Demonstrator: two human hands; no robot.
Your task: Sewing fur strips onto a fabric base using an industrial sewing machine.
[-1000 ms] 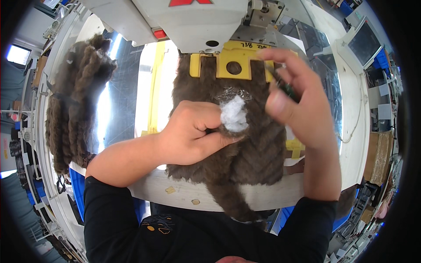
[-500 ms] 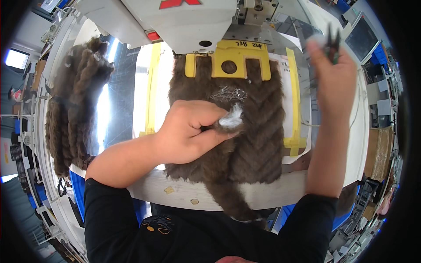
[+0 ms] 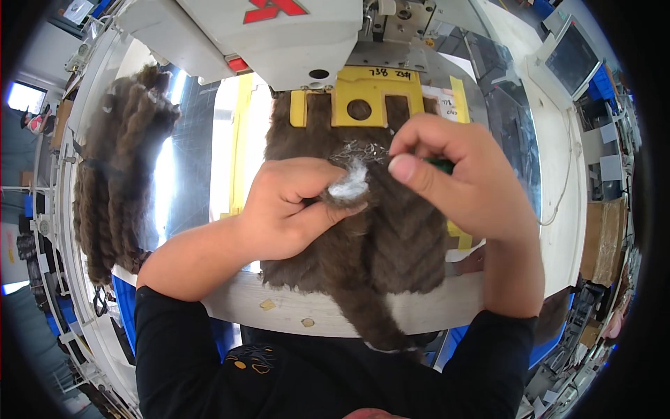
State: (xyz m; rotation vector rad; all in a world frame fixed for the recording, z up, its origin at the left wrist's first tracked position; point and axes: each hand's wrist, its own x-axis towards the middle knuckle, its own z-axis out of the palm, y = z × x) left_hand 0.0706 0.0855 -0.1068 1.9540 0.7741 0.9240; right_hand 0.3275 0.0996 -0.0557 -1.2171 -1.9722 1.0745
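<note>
Pale worktable (image 3: pixel 287 304) is forming the near boundary, and a brown fur tube (image 3: pixel 363 307) is crossing it, its lower end hanging past the edge toward the person. That overhang is presenting a judged snag risk if the person leans in. The left hand (image 3: pixel 293 209) is clamping the tube's upper end between thumb and fingers, white filling (image 3: pixel 351 183) showing there; a slackening pinch could be letting filling spill. Just to the right, the right hand (image 3: pixel 453 178) is curling around a dark green tool handle (image 3: pixel 441 165). Its thumb and forefinger tips are sitting close together; whether they are pinching anything cannot be told. The tool's working end is not showing, so a careless turn could be nicking the fur panel (image 3: pixel 412 258) below. Loose light threads (image 3: pixel 358 149) are lying just beyond the filling and could be tangling with it. Farther off, a yellow template (image 3: pixel 349 80) is covering the panel's far end, and a white machine head (image 3: pixel 300 42) is limiting hand room there. Leftward, shiny metal surface (image 3: pixel 195 188) is leaving clearance before a fur bundle (image 3: pixel 125 167).
</note>
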